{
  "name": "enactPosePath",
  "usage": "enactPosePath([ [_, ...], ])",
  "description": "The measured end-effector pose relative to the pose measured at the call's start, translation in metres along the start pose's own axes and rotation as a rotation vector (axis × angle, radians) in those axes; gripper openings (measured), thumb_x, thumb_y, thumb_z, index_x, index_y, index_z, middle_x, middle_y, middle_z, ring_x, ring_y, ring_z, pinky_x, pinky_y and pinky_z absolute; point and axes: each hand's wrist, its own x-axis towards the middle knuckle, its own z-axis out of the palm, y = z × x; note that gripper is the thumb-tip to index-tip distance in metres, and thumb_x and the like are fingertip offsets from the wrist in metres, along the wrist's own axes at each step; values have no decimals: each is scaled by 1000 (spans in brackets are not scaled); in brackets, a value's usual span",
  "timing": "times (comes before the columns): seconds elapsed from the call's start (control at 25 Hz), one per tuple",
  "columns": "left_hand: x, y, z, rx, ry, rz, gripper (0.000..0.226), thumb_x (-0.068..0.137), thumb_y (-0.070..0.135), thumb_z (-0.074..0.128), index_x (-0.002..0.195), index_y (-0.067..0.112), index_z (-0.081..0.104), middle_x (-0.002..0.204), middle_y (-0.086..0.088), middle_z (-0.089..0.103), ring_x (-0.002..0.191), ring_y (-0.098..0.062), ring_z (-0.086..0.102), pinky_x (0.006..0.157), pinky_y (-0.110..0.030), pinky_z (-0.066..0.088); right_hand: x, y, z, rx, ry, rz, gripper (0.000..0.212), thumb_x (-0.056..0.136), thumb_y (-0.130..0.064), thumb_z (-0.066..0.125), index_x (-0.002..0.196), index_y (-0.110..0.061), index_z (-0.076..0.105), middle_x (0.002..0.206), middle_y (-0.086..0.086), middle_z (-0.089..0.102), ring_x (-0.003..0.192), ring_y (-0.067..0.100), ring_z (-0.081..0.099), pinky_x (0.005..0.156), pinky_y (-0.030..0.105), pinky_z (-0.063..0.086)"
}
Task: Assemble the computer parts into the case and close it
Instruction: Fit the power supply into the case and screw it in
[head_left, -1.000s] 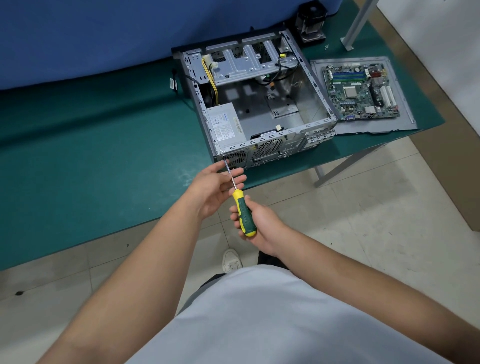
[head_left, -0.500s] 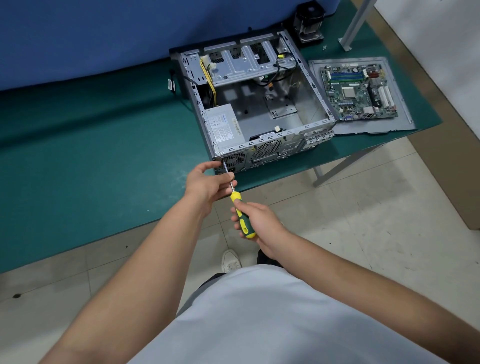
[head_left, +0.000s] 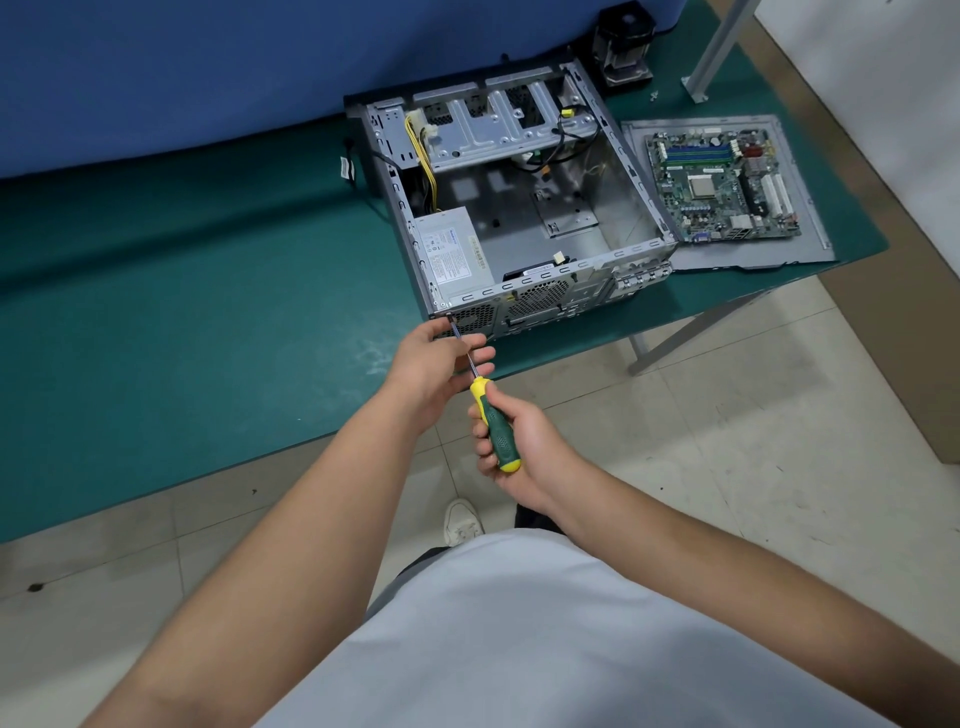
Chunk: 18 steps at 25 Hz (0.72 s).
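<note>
Right hand (head_left: 519, 447) is wrapped tight round the green-and-yellow handle of the screwdriver (head_left: 493, 426), fingers curled on it, thumb on top. Shaft runs up and away from that hand to the near left corner of the open case (head_left: 519, 218), tip right at the corner's rear panel; can't tell if it's seated in a screw. Left hand (head_left: 436, 364) sits just above and left of the right, fingers loosely bent round the bare shaft, steadying it, thumb up by the tip. Case lies on its side on the green table (head_left: 182, 338), just beyond both hands, open side up. PSU (head_left: 452, 249) sits inside, in the corner nearest the left hand. Motherboard (head_left: 719, 187) rests on a grey panel (head_left: 810, 234), well off to the right of the right hand, beside the case. CPU cooler (head_left: 623, 47) stands far behind, past the case's far right corner.
</note>
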Motion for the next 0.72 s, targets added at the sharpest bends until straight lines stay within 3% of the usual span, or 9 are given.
enactPosePath([
  [0.08,0,1,0,6,-4,-9,50,99,-13,48,145,5,37,116,-21,70,85,-25,75,69,-35,64,0,0,0,-40,11,-25,35,100,-48,56,86,-17,65,69,-3,61,47,8,46,42,19,34],
  [0.24,0,0,1,25,41,-11,52,98,-15,49,145,5,40,113,-21,71,82,-24,75,66,-34,64,3,7,3,-566,297,-397,32,92,-39,73,97,-15,53,75,-1,63,49,7,60,48,27,52],
  [0.32,2,0,3,46,78,-11,52,97,-16,49,143,7,42,109,-19,72,78,-22,75,63,-33,63,5,6,3,-610,361,-471,31,91,-35,74,95,-12,54,71,0,64,48,7,63,49,30,57],
  [0.44,5,-2,8,128,146,13,50,96,-15,53,140,9,47,102,-15,70,74,-20,73,64,-36,64,5,5,6,-526,295,-420,28,99,-32,65,87,-8,58,71,6,64,49,12,63,47,30,56],
  [0.56,8,-3,12,182,216,49,48,95,-11,61,137,8,52,94,-13,66,71,-20,69,72,-43,65,6,1,5,-285,130,-265,29,103,-33,58,85,-10,59,66,4,58,47,14,54,43,23,42],
  [0.64,7,-4,12,181,232,66,47,94,-9,64,137,8,54,91,-11,66,71,-20,69,70,-42,65,5,-3,2,-148,12,-152,28,103,-35,57,85,-13,57,64,1,55,47,12,46,43,22,36],
  [0.72,5,-4,11,174,218,73,47,94,-9,66,136,8,54,91,-11,66,75,-21,70,67,-39,65,7,-4,1,-176,-7,-143,29,104,-37,55,88,-13,56,64,1,54,47,12,45,44,22,35],
])
